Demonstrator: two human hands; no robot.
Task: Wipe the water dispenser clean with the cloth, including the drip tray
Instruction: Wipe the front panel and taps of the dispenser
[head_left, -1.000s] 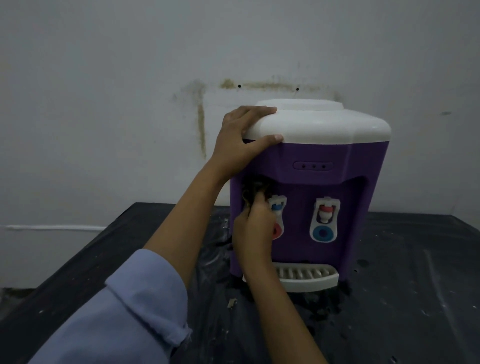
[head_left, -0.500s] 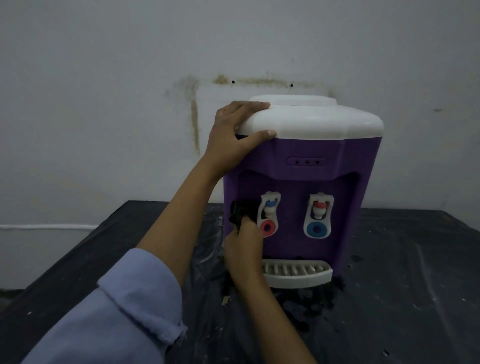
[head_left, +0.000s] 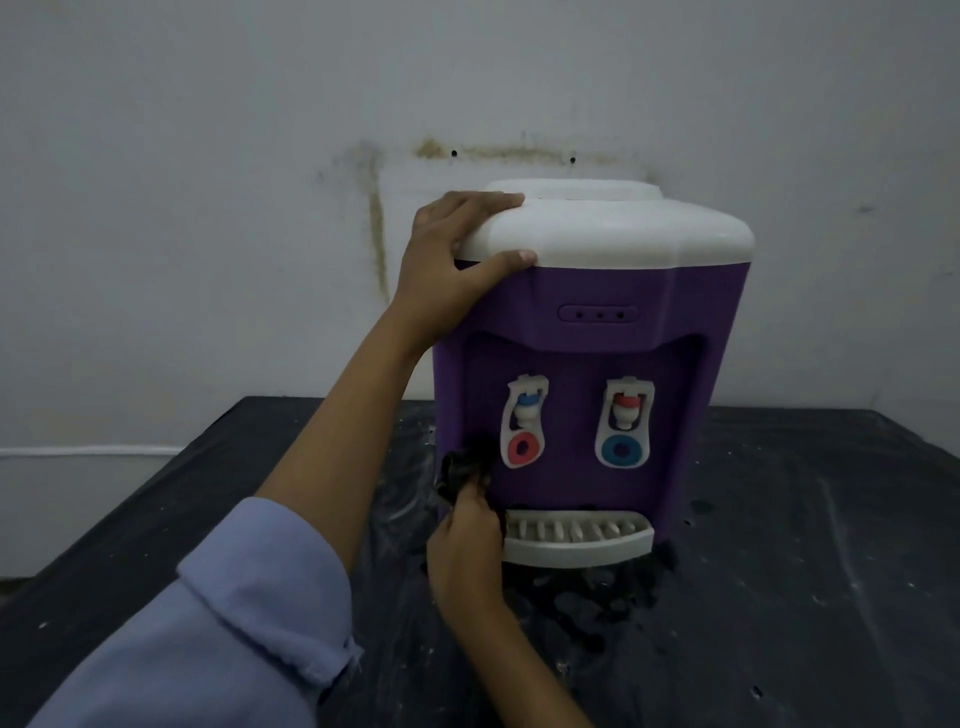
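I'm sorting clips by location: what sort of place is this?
Probably a bare utility room or storeroom: a plain, stained wall with two small holes, a table under scuffed black sheeting, and a dispenser with a cloth held against it.

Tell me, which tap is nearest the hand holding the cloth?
The tap on the left, blue cap and red ring, beside the cloth the right hand grips. The other tap has a red cap and blue ring.

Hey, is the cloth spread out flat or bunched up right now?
Bunched up: the dark cloth is a crumpled wad gripped by the right hand against the dispenser's front.
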